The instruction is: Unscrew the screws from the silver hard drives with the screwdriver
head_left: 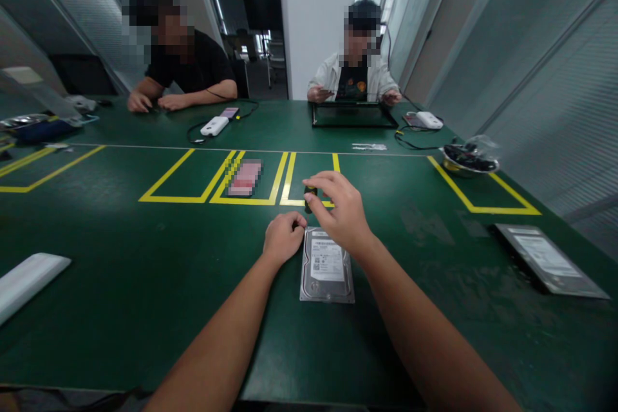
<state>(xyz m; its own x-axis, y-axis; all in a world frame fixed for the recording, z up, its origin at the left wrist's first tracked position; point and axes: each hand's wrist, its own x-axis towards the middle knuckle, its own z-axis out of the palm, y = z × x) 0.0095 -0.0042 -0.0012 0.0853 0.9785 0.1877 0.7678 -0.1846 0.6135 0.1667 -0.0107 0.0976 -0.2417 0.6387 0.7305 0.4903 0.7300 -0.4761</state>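
A hard drive (328,264) lies label up on the green table between my forearms. Beside its far left corner is my left hand (284,235), fingers curled together at the drive's edge; whether anything is pinched in them is hidden. My right hand (340,206) is raised over the drive's far end. Between its thumb and fingers it grips a short black-and-yellow tool (309,198) that looks like a screwdriver handle, held roughly upright. The tool's lower tip cannot be made out clearly.
Yellow tape rectangles (174,199) mark the green table (168,309). A phone (245,178) lies in one. At right are another hard drive (550,261) and a metal bowl (468,161) of dark parts. A white object (31,280) lies left. Two people sit opposite, one behind a black frame (355,117).
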